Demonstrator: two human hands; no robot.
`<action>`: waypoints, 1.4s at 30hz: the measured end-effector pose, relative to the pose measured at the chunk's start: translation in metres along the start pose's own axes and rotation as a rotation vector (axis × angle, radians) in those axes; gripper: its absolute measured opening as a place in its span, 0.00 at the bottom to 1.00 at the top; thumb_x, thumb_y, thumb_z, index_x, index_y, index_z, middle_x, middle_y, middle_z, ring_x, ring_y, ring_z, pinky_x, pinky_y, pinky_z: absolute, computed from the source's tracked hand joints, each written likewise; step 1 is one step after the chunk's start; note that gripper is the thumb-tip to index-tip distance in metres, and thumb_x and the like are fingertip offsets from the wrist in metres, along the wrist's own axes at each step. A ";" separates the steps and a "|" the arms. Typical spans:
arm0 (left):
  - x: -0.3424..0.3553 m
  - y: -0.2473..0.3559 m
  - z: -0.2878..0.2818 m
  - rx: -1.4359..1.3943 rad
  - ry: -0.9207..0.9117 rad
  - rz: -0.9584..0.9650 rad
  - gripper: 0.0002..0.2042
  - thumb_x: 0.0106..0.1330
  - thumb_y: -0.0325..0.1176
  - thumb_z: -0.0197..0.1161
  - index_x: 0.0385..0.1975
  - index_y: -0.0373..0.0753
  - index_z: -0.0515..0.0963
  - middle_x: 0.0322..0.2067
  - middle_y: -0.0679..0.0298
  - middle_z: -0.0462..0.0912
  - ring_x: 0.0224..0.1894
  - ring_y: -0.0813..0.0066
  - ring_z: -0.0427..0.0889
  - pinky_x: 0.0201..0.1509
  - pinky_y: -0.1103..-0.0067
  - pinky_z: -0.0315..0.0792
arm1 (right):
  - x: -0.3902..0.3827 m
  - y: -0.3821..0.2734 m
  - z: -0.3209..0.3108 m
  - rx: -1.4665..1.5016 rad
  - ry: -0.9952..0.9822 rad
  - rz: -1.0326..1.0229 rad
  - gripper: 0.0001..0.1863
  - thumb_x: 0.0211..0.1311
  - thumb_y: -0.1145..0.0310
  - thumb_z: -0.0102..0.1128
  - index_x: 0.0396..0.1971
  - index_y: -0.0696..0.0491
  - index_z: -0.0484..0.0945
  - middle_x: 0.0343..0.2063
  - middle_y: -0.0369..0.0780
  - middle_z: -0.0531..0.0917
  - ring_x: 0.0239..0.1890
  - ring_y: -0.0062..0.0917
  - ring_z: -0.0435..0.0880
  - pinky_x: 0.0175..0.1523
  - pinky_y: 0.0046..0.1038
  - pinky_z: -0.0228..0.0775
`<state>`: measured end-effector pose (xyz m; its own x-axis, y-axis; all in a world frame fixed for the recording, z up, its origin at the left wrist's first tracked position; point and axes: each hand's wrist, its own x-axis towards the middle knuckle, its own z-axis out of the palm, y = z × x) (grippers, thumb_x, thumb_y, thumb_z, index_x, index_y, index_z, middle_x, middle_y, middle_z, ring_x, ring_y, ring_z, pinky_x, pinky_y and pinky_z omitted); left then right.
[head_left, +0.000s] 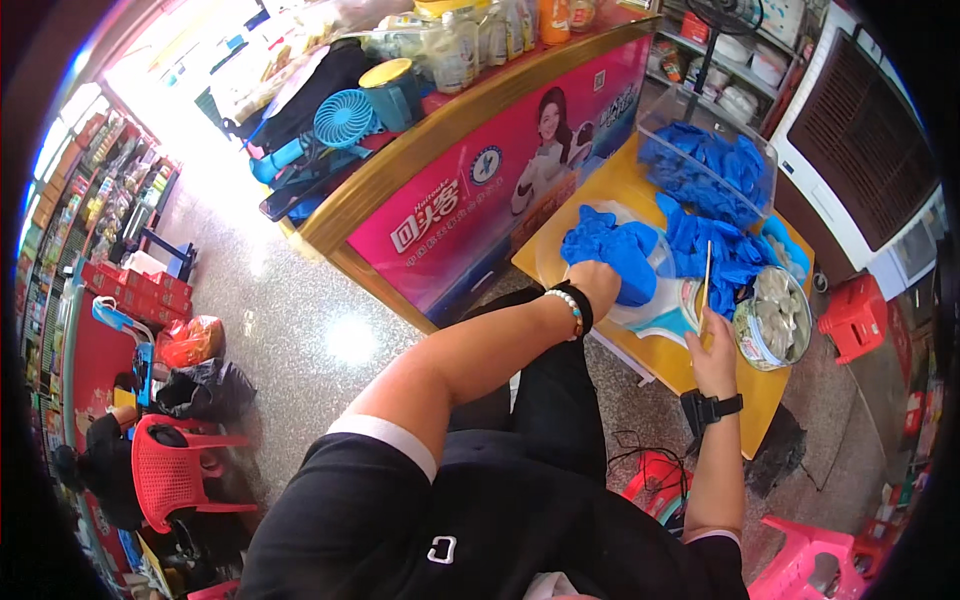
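My left hand (597, 285), with a beaded bracelet and a black band at the wrist, is curled closed at a blue, soft, crumpled piece (632, 262) on a pale round dish (548, 262). Its fingertips are hidden behind the back of the hand. To the right, my right hand (712, 355), wearing a black wrist device, grips a thin wooden stick (708, 275) that points up and away. More blue crumpled pieces (715, 245) lie beyond it. A round tin (760, 340) holding pale, crinkled contents stands just right of this hand.
A clear bin (763, 203) full of blue pieces sits at the far end of the yellow table (755, 415). A counter with a pink front (440, 230) stands to the left. Red stools (853, 317) flank the table. Far left, a person (105, 470) is by a red chair (180, 470).
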<state>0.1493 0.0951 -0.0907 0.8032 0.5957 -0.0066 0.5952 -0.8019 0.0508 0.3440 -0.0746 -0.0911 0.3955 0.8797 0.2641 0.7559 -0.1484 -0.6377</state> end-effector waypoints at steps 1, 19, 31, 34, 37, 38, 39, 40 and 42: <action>0.000 -0.003 0.004 0.016 0.042 0.012 0.07 0.55 0.30 0.56 0.26 0.39 0.82 0.29 0.55 0.83 0.33 0.62 0.83 0.34 0.73 0.77 | -0.001 -0.005 -0.001 0.023 0.009 0.001 0.24 0.54 0.70 0.62 0.51 0.61 0.71 0.48 0.50 0.73 0.53 0.43 0.71 0.58 0.36 0.62; -0.001 -0.020 -0.007 -0.135 0.090 -0.126 0.08 0.54 0.31 0.57 0.25 0.35 0.82 0.29 0.48 0.82 0.33 0.52 0.83 0.38 0.67 0.78 | -0.021 -0.078 0.013 0.245 0.092 -0.126 0.14 0.53 0.73 0.61 0.40 0.59 0.77 0.41 0.46 0.78 0.45 0.38 0.77 0.51 0.33 0.69; -0.037 -0.070 -0.040 -1.862 0.041 -0.248 0.11 0.65 0.28 0.52 0.44 0.31 0.74 0.37 0.61 0.80 0.38 0.71 0.79 0.46 0.74 0.74 | 0.000 -0.114 0.033 0.295 0.043 -0.235 0.20 0.48 0.72 0.66 0.43 0.57 0.76 0.40 0.45 0.78 0.46 0.36 0.77 0.51 0.31 0.70; -0.054 -0.064 -0.046 -2.075 -0.050 -0.053 0.15 0.67 0.32 0.52 0.49 0.31 0.71 0.45 0.57 0.79 0.47 0.67 0.78 0.53 0.69 0.71 | 0.015 -0.132 0.045 0.277 0.132 -0.364 0.25 0.50 0.70 0.67 0.50 0.57 0.73 0.48 0.45 0.75 0.53 0.34 0.74 0.57 0.29 0.66; -0.075 -0.055 -0.060 -2.214 -0.129 0.151 0.17 0.67 0.33 0.53 0.52 0.32 0.70 0.49 0.56 0.77 0.50 0.65 0.77 0.56 0.66 0.70 | 0.030 -0.130 0.053 0.669 -0.003 -0.218 0.26 0.54 0.65 0.67 0.52 0.58 0.71 0.49 0.43 0.74 0.53 0.31 0.73 0.57 0.30 0.66; -0.080 -0.055 -0.061 -2.272 -0.169 0.247 0.18 0.67 0.34 0.53 0.53 0.33 0.69 0.50 0.56 0.76 0.51 0.65 0.77 0.56 0.65 0.70 | 0.032 -0.129 0.054 0.955 -0.160 -0.030 0.25 0.57 0.65 0.66 0.52 0.58 0.71 0.50 0.43 0.74 0.53 0.27 0.72 0.56 0.28 0.66; -0.085 -0.058 -0.060 -2.254 -0.168 0.255 0.20 0.67 0.38 0.54 0.55 0.35 0.68 0.51 0.57 0.76 0.51 0.65 0.77 0.56 0.64 0.70 | 0.030 -0.146 0.044 1.220 -0.318 0.045 0.19 0.61 0.67 0.62 0.49 0.60 0.73 0.46 0.39 0.77 0.48 0.19 0.74 0.51 0.23 0.68; -0.088 -0.060 -0.059 -2.257 -0.160 0.250 0.20 0.67 0.38 0.54 0.55 0.35 0.68 0.51 0.57 0.76 0.51 0.65 0.77 0.56 0.64 0.70 | 0.028 -0.147 0.046 1.220 -0.326 0.046 0.19 0.61 0.67 0.62 0.49 0.60 0.73 0.46 0.39 0.77 0.48 0.19 0.74 0.51 0.23 0.68; -0.094 -0.057 -0.059 -2.247 -0.143 0.139 0.21 0.68 0.42 0.53 0.56 0.35 0.67 0.50 0.57 0.77 0.50 0.65 0.77 0.55 0.66 0.72 | 0.024 -0.147 0.045 1.169 -0.472 0.070 0.15 0.61 0.69 0.60 0.45 0.61 0.75 0.38 0.36 0.80 0.40 0.15 0.77 0.45 0.18 0.70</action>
<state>0.0386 0.0875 -0.0342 0.8812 0.4699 0.0521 -0.3479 0.5699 0.7444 0.2194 -0.0110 -0.0237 0.0091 0.9972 0.0739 -0.2661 0.0737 -0.9611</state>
